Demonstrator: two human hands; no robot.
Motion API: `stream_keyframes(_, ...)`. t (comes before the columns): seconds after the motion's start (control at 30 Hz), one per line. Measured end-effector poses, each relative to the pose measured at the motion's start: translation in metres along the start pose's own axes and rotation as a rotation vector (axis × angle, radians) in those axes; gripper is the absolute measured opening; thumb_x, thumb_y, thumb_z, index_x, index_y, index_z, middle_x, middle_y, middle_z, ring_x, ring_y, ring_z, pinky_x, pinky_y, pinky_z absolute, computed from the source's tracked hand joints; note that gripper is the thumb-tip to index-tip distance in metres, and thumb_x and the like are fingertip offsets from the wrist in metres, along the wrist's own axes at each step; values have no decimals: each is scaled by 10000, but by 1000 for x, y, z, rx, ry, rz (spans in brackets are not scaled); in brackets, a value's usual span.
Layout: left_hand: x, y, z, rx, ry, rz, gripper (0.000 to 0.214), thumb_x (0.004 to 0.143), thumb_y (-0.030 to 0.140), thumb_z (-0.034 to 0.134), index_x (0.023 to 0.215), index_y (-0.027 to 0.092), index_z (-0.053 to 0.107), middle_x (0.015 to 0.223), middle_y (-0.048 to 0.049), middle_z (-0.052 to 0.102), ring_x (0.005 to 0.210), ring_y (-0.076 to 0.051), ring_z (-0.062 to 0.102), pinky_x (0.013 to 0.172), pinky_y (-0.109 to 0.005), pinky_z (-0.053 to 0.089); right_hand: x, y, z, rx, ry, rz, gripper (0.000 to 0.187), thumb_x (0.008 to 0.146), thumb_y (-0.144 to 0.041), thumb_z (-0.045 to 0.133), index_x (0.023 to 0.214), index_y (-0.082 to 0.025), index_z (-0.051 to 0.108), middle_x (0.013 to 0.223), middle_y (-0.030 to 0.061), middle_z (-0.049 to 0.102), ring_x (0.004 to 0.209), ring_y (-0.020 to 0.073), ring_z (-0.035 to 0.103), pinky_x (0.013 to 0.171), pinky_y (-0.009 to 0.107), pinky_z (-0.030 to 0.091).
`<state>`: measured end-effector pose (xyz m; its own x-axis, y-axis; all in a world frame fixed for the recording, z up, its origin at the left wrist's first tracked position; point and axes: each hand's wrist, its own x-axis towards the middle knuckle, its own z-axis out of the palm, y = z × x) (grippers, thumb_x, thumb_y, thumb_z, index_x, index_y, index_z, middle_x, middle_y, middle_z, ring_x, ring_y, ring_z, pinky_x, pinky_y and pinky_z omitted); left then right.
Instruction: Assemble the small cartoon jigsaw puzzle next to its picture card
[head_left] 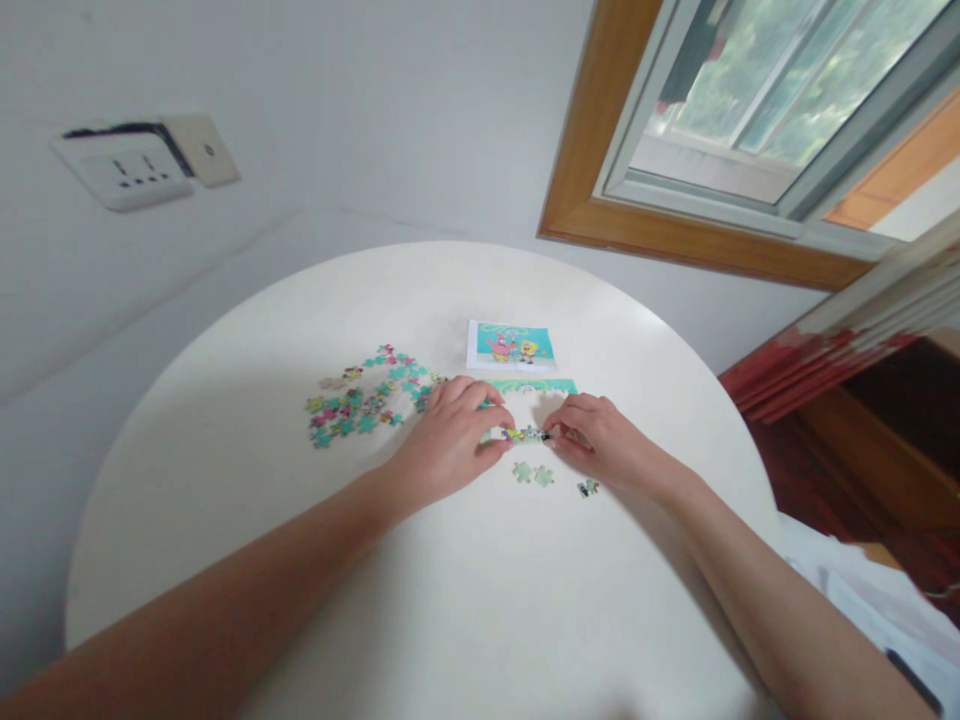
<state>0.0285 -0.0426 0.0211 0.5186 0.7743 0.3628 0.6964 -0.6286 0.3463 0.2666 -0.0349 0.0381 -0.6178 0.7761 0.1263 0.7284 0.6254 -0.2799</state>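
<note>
Centre of frame: left hand and right hand meet over a short strip of joined puzzle pieces. Each pinches one end with curled fingertips, flat on the bench (pressing low probably stops the joints buckling). The card lies face up just above, readable at a glance. A teal row sits between card and hands. The pile lies left of centre, beside the left hand. Three strays just below the strip, within reach.

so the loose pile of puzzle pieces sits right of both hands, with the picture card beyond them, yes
No. The head view shows the pile of puzzle pieces left of the left hand; the picture card is beyond the hands.
</note>
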Motion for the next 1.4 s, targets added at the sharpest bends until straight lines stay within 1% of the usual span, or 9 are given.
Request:
stream_keyframes(0.33,0,1,-1,14,-9,-5,133,826,282,648,953,279,686,1098,-34,593,1129,-255,442,983,-435,332,-2,-6,-8,-11,10,-6,171,869,-247,587,1015,-202,665,894,56,642,874,183,580,787,311,376)
stream_keyframes(0.5,0,0,-1,19,-11,-4,134,831,284,641,957,280,686,1104,-34,591,1127,-254,443,979,-433,336,-4,-8,-11,-16,7,-46,196,859,-167,572,1004,-219,693,869,53,635,846,173,571,763,297,367)
stream_keyframes(0.6,0,1,-1,21,-14,-1,131,834,289,638,955,278,687,1104,-36,593,1124,-252,444,977,-432,337,-5,-5,-12,-29,-7,-62,249,851,-116,554,998,-239,712,858,46,637,826,164,568,740,283,369)
stream_keyframes(0.73,0,1,-2,25,-25,-5,120,841,291,632,944,277,692,1107,-33,594,1130,-253,445,974,-435,337,-7,-1,-16,-41,56,-44,260,847,-89,538,994,-216,711,871,58,645,815,165,567,741,282,386)
stream_keyframes(0.93,2,2,-3,13,-32,-16,123,845,285,627,943,277,700,1105,-36,598,1137,-261,448,976,-443,340,-8,3,-17,-6,18,-70,259,838,-74,547,956,-223,723,846,51,642,806,160,572,732,271,405)
stream_keyframes(1.07,2,1,-1,11,-20,0,125,850,269,612,939,276,699,1101,-37,596,1137,-257,445,991,-447,337,-7,9,-19,-1,72,-32,266,830,-52,534,967,-192,714,873,69,650,829,174,583,748,286,427)
stream_keyframes(1.17,2,-1,-1,8,-2,10,139,860,243,586,946,264,694,1106,-41,592,1130,-249,452,993,-440,342,-9,13,-24,11,78,-3,281,828,-43,518,964,-188,716,858,72,649,834,178,585,755,294,438)
stream_keyframes(1.27,2,0,-2,0,10,14,149,864,239,576,955,259,693,1106,-41,593,1117,-247,459,984,-436,349,-14,10,-32,89,23,23,277,823,-56,523,956,-200,719,853,58,647,809,163,582,751,282,447)
stream_keyframes(1.4,1,2,-3,16,-5,10,148,856,262,594,965,261,693,1101,-42,595,1120,-259,457,968,-441,351,-25,3,-46,224,-196,103,210,803,-116,583,924,-224,717,880,32,651,741,132,577,677,242,446)
